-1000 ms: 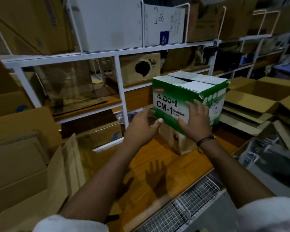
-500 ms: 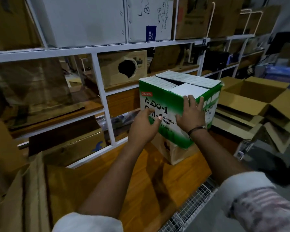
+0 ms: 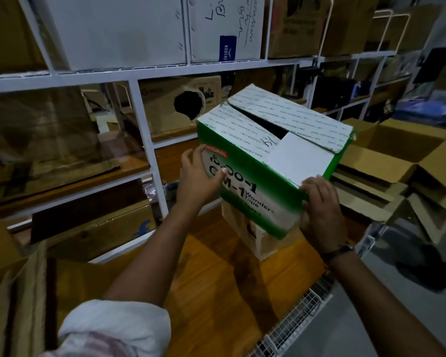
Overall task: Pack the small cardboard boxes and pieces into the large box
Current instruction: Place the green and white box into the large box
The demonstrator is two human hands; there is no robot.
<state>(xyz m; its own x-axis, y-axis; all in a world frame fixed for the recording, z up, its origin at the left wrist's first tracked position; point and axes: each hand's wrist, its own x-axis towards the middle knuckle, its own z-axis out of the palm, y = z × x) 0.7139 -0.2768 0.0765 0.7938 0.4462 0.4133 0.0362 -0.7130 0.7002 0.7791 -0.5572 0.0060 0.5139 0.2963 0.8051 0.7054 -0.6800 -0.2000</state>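
Left hand (image 3: 198,176), right hand (image 3: 322,210) grip tilted green box (image 3: 258,186) at opposite corners. Level it, support underside, carry right of right hand into large box (image 3: 386,161); flaps loose.

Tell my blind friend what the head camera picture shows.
A left hand and a right hand grip a tilted green box, flaps partly open, above a brown box on a wooden table. Behind stand white shelves.

"CM-1 Wonder Tape" on green box (image 3: 263,181)
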